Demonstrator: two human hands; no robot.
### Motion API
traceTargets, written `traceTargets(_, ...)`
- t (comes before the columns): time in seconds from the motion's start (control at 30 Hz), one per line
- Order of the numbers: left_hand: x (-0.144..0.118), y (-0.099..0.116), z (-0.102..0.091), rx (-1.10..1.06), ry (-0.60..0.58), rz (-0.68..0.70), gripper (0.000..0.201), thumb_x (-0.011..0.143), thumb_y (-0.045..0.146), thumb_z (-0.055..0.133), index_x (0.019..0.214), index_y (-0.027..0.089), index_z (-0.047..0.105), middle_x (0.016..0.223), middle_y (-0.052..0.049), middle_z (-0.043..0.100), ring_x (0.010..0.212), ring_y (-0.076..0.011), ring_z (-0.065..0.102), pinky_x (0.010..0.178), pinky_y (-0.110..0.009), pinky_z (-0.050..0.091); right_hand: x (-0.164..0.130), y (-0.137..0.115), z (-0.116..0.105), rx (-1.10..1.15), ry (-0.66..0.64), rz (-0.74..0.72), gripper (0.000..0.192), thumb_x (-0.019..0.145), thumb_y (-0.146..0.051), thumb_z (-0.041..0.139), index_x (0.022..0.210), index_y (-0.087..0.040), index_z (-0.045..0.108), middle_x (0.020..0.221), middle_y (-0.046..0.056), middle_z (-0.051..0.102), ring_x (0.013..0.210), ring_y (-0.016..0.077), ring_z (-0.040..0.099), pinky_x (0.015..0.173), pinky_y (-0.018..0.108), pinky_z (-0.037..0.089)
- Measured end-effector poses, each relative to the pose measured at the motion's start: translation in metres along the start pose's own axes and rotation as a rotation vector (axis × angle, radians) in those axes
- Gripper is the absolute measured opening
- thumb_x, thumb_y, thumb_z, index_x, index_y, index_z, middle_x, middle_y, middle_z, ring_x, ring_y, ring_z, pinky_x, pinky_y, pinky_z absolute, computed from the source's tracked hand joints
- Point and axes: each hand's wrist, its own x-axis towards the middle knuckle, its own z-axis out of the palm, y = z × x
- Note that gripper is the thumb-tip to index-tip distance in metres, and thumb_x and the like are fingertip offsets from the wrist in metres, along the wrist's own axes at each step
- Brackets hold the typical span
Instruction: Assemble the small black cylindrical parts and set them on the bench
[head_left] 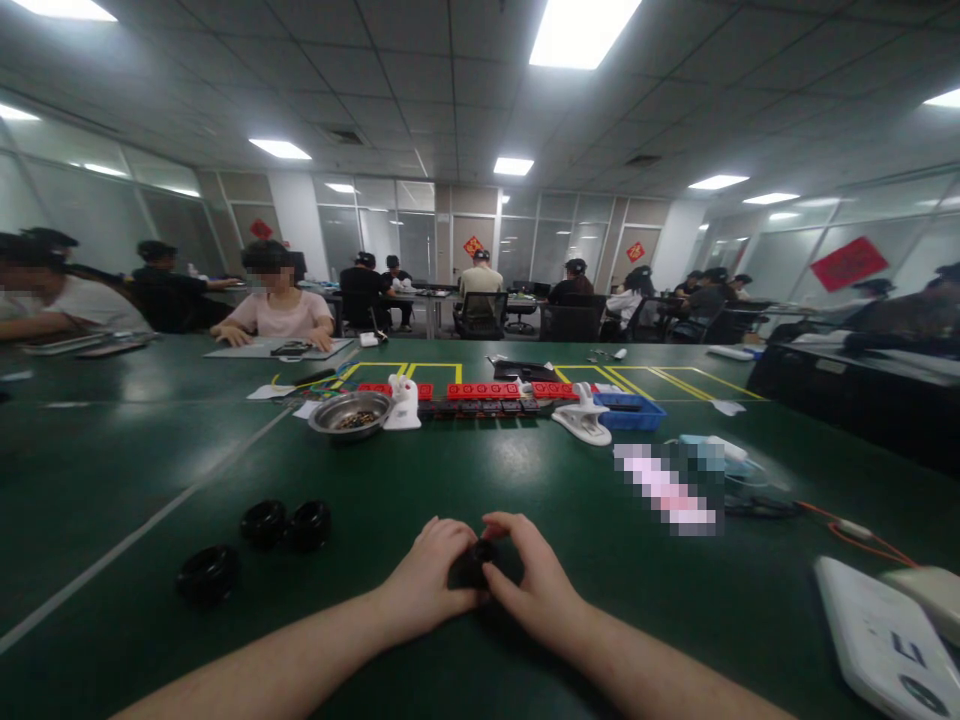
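Note:
Close in front of me, my left hand point(431, 570) and my right hand point(536, 580) grip a black round part point(478, 565) from both sides. Fingers and thumbs cover most of it, so its exact kind does not show; a dark hollow faces up. To the left lie three glossy black ring-shaped pieces: one black ring point(208, 575) nearer me, and a second ring point(262, 523) beside a third ring point(308, 525) a little farther off.
Farther back stand a metal bowl point(351, 414) with small parts, white clamps point(405, 403), red blocks point(487, 391) and a blue tray point(630, 411). A white device point(885, 635) lies at the right, near cables. Across the table sits a person point(281, 305).

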Motion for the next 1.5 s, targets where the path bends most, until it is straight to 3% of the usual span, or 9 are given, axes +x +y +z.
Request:
traceTargets(0.2,-0.0005,0.0029,-0.0028,-0.022,-0.021,-0.035,0.033,0.065,0.035,0.067,0.092,0.021,0.055,0.099,-0.004,0.054,0.095,-0.0231,0.048,0.092,-0.042,0.031,-0.0005,-0.004,-0.0027,0.011,-0.009,-0.011,0.049,0.067,-0.008,0.052,0.113,-0.019,0.04,0.107,0.008,0.05,0.102,0.021,0.046,0.09,0.04,0.037)
traceTargets(0.4,-0.0001,0.0,0.0004,0.0,0.011,-0.005,0.028,0.067,0.034,0.064,0.089,0.021,0.055,0.097,-0.004,0.055,0.092,-0.0225,0.049,0.086,-0.038,0.035,0.001,0.0017,0.0008,-0.022,-0.008,0.059,0.047,0.065,-0.013,0.061,0.108,-0.021,0.044,0.095,0.004,0.053,0.089,0.0196,0.051,0.081,0.036,0.042)
traceTargets(0.67,-0.0009,0.0017,-0.0023,-0.028,-0.005,-0.039,0.04,0.063,0.042,0.067,0.093,0.02,0.053,0.099,-0.005,0.055,0.096,-0.0248,0.049,0.095,-0.046,0.026,-0.0021,-0.0001,-0.0037,0.034,-0.081,-0.027,0.041,0.074,-0.008,0.047,0.113,-0.021,0.041,0.103,0.006,0.054,0.097,0.0177,0.051,0.087,0.036,0.04)
traceTargets(0.83,0.0,0.0043,-0.0027,-0.01,0.011,-0.07,0.028,0.064,0.037,0.066,0.083,0.02,0.055,0.095,-0.003,0.057,0.092,-0.0229,0.052,0.095,-0.046,0.026,-0.0024,0.0002,-0.0018,0.069,-0.068,-0.03,0.05,0.072,-0.011,0.051,0.118,-0.02,0.035,0.109,0.007,0.051,0.102,0.0194,0.048,0.091,0.038,0.038)
traceTargets(0.97,0.0009,0.0007,-0.0003,-0.025,0.001,-0.035,0.039,0.065,0.035,0.066,0.1,0.024,0.054,0.107,-0.004,0.055,0.1,-0.0242,0.048,0.096,-0.045,0.025,-0.0012,0.0016,0.0035,0.051,-0.025,0.076,0.052,0.068,-0.011,0.055,0.116,-0.02,0.038,0.104,0.007,0.053,0.099,0.0201,0.05,0.089,0.039,0.039)
traceTargets(1.1,0.0011,-0.0041,0.0006,-0.031,-0.05,0.005,0.044,0.067,0.041,0.064,0.107,0.026,0.054,0.109,-0.004,0.054,0.104,-0.0247,0.046,0.099,-0.046,0.02,-0.0023,0.0003,0.0018,0.095,-0.095,0.042,0.05,0.072,-0.008,0.049,0.119,-0.021,0.035,0.106,0.006,0.054,0.1,0.0184,0.051,0.09,0.038,0.039)
traceTargets(1.27,0.0014,-0.0051,0.0012,-0.028,-0.019,-0.003,0.039,0.062,0.039,0.069,0.095,0.022,0.057,0.101,-0.004,0.056,0.098,-0.0237,0.049,0.096,-0.045,0.024,-0.0031,-0.0009,-0.0012,0.07,-0.075,0.033,0.058,0.07,-0.01,0.051,0.123,-0.02,0.03,0.116,0.009,0.048,0.108,0.0208,0.045,0.094,0.041,0.035)
traceTargets(1.37,0.0012,-0.0041,0.0016,-0.011,-0.004,0.0,0.031,0.062,0.037,0.069,0.087,0.021,0.059,0.099,-0.004,0.056,0.095,-0.0229,0.05,0.094,-0.043,0.027,-0.0011,0.0014,0.0005,0.027,-0.012,0.082,0.057,0.067,-0.014,0.057,0.119,-0.019,0.034,0.109,0.008,0.05,0.102,0.0212,0.048,0.091,0.041,0.037)
traceTargets(1.5,0.0007,-0.0023,0.0006,-0.017,-0.017,-0.014,0.034,0.063,0.037,0.069,0.091,0.022,0.058,0.101,-0.004,0.056,0.097,-0.024,0.049,0.096,-0.046,0.025,-0.0002,0.0036,0.0017,0.004,-0.015,0.099,0.05,0.067,-0.013,0.057,0.113,-0.02,0.04,0.097,0.005,0.053,0.093,0.0196,0.051,0.087,0.038,0.04)
